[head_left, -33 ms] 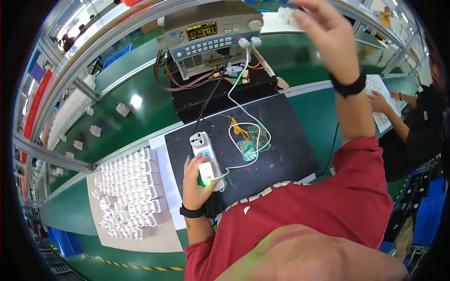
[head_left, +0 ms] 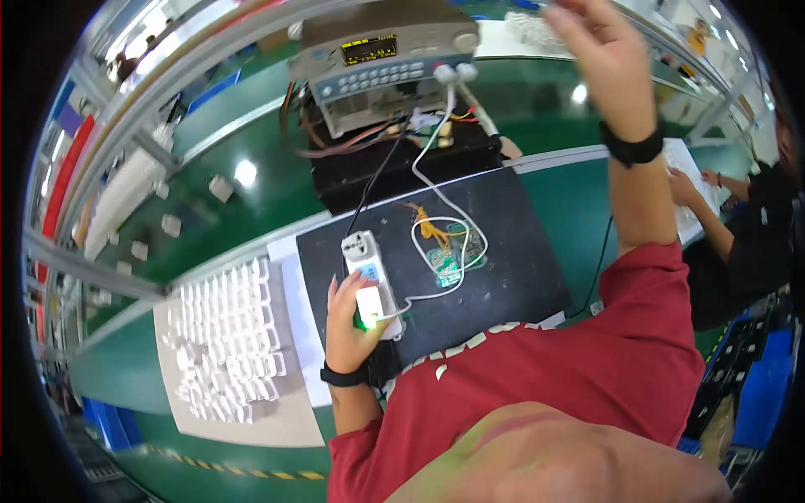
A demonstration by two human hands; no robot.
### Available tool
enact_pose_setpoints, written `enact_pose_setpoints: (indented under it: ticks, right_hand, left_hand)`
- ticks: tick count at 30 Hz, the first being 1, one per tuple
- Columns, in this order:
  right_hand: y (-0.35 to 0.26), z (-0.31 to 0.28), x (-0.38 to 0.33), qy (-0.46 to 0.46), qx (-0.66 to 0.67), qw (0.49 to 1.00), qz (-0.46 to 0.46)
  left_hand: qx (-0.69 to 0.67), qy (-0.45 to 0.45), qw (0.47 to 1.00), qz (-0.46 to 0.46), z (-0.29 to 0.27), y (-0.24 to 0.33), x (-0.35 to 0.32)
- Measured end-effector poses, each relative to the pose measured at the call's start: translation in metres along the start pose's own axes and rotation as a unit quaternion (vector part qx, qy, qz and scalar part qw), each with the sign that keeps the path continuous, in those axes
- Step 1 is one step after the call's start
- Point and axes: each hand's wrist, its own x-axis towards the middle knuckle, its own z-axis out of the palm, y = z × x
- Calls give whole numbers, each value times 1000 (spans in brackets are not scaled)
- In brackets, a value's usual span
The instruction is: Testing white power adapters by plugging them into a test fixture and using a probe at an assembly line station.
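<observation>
My left hand (head_left: 342, 327) wraps round a small white charger (head_left: 368, 303), closed on it with the thumb on its near side. The charger sits in a white power strip (head_left: 357, 245) and glows brightly, green at its lower end. A white cable (head_left: 411, 302) runs from it in a loop to the front of a grey bench instrument (head_left: 386, 59) with a lit display. Raised at the far right, my right hand (head_left: 608, 59) has loosely bent fingers beside a pile of small white pieces (head_left: 535, 30). The top edge cuts off part of it, and nothing shows in it.
Green circuit boards (head_left: 453, 260) with yellow wires lie on a black mat (head_left: 520, 251). Rows of white charger housings (head_left: 226, 310) stand on a board at the left. Metal rails (head_left: 92, 272) frame the bench. Another person's arm (head_left: 713, 218) works over white sheets at the right.
My right hand has risen slightly and shifted right, its fingers more bent. My left hand stays round the charger. The view has shifted a little.
</observation>
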Motion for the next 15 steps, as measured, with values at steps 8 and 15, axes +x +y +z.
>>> enact_pose_setpoints:
  ticks: [8,15]
  right_hand:
    - [-64,99,-110,-380,288,875,-85]
    - [-84,154,-187,-225,257,940,-12]
  left_hand:
    - [-93,-3,995,-20,-3,-7,6]
    - [-69,-5,998,3,1,-8,6]
